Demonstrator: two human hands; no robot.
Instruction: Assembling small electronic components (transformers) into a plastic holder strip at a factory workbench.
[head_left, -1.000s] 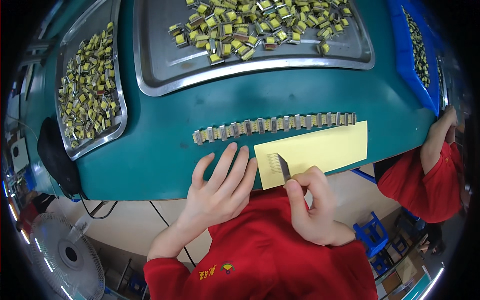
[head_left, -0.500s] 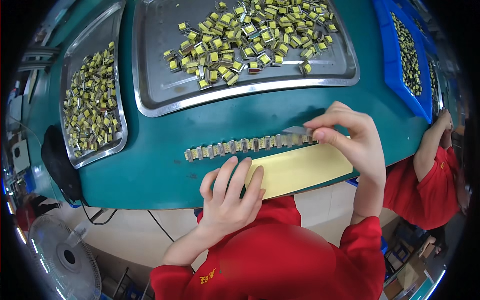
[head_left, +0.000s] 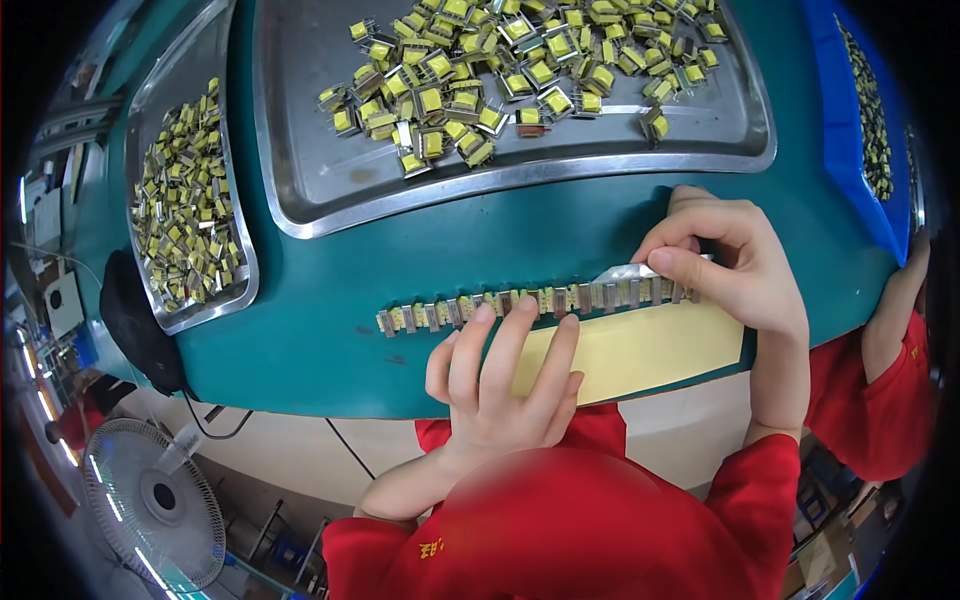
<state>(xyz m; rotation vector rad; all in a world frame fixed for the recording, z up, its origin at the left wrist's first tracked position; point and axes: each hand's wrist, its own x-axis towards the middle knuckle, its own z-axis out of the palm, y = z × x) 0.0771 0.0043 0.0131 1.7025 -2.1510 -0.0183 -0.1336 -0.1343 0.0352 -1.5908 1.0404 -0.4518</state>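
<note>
A long row of small yellow-wrapped transformers (head_left: 450, 312) with metal cores lies side by side on the green table. In front of its right part is a flat, pale yellow strip (head_left: 650, 350), perhaps card or paper. My right hand (head_left: 745, 265) pinches a thin, shiny metal blade (head_left: 628, 272) between thumb and fingers, its pointed end along the row's far edge. My left hand (head_left: 505, 385) rests palm down with fingers spread; its fingertips reach the row's near side, and it covers the yellow strip's left end.
Beyond the row, a large metal tray (head_left: 400, 205) holds a heap of loose transformers. A narrower tray (head_left: 247, 270) at the left and a blue bin (head_left: 840, 170) at the right hold more. A black object (head_left: 130, 320) lies by the left tray. At the far right sits another person (head_left: 870, 410).
My left hand has moved forward to the row. The blade in my right hand has come down against the row's far side. The whole view has shifted slightly.
</note>
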